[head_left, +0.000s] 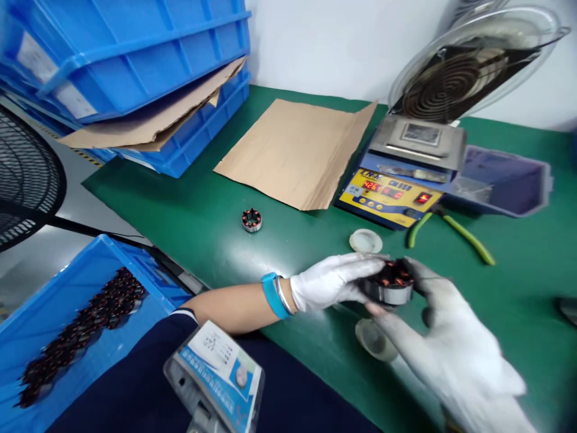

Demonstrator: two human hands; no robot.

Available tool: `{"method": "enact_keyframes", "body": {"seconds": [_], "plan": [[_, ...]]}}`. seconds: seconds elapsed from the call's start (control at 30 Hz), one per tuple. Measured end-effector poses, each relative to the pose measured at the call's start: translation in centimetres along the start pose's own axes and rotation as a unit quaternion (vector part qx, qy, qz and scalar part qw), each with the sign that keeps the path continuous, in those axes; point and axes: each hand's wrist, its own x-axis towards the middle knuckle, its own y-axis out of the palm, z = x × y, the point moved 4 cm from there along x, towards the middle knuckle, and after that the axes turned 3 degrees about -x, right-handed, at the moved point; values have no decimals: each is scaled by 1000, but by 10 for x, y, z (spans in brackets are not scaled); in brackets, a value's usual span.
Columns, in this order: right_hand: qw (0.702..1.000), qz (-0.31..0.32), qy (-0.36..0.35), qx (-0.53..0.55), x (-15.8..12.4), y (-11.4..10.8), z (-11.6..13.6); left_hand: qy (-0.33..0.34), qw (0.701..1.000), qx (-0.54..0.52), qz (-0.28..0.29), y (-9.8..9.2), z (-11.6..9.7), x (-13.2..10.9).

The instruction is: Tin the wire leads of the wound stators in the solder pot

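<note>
Both my gloved hands hold a round motor stator (391,282) with copper windings and a grey metal ring, just above the green table (189,222). My left hand (333,279) grips its left side with closed fingers. From the right, my right hand (444,337) pinches the stator with thumb and fingers. A second, smaller stator (251,219) lies alone on the mat to the left. Two pale round caps sit nearby, one (365,241) behind the hands and one (375,340) under them.
A solder pot with a yellow panel (392,195) stands behind the hands, with green-handled pliers (469,237) and a grey bin (505,180) beside it. Cardboard (297,150) lies flat at the back. Stacked blue crates (135,66) are far left; a blue crate (85,325) of several stators is near left.
</note>
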Motion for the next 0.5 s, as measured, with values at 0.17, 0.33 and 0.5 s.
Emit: {"method": "enact_keyframes", "body": {"seconds": [0.17,0.33,0.5], "plan": [[985,-62,-132,89,8,4,23,74,981,175,47,6,-10,-6],[964,-137,-227,27,6,-8,12,49,839,541,40,8,-25,-12],[952,-184,-245,-2,2,-17,8,-53,921,386,16,-3,-46,-18]]}}
